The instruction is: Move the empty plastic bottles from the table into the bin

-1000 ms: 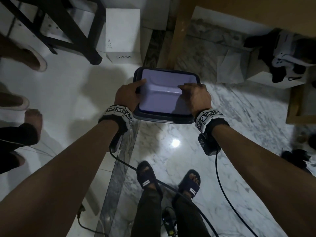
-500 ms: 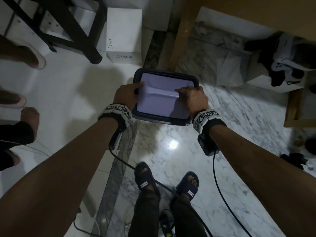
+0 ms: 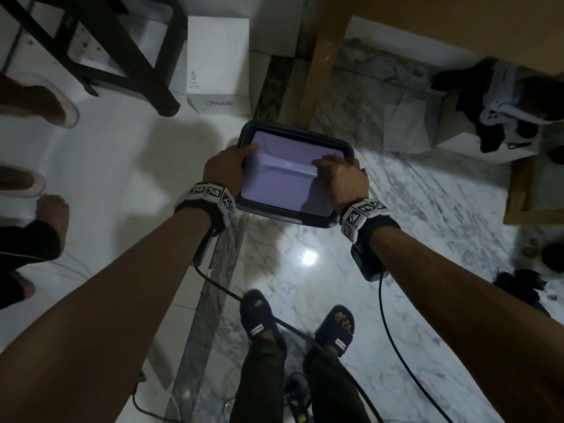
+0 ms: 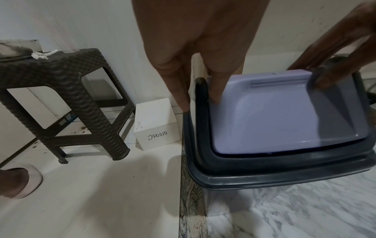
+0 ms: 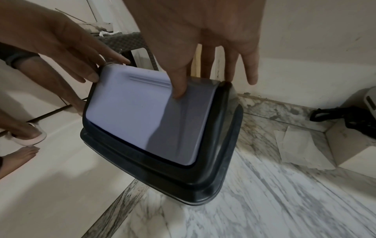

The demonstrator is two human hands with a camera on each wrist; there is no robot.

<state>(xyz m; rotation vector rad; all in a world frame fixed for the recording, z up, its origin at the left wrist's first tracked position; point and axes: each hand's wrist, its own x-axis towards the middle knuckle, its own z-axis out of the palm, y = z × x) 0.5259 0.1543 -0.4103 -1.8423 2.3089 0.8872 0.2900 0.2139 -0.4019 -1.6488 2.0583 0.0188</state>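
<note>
No plastic bottle shows in any view. A bin with a dark rim (image 3: 290, 219) and a lavender swing lid (image 3: 283, 184) stands on the marble floor in front of me. My left hand (image 3: 225, 166) holds the rim's left side, thumb on the lid and fingers outside the rim (image 4: 264, 177). My right hand (image 3: 345, 175) holds the right side the same way. In the right wrist view its thumb presses the lid (image 5: 132, 116) and its straight fingers reach down past the rim (image 5: 162, 182).
A white box (image 3: 218, 59) marked JS0010 and a dark woven stool (image 3: 122, 56) stand behind the bin to the left. A wooden table leg (image 3: 317, 80) rises just behind it. Other people's feet (image 3: 52, 215) are at left; boxes (image 3: 488, 141) at right.
</note>
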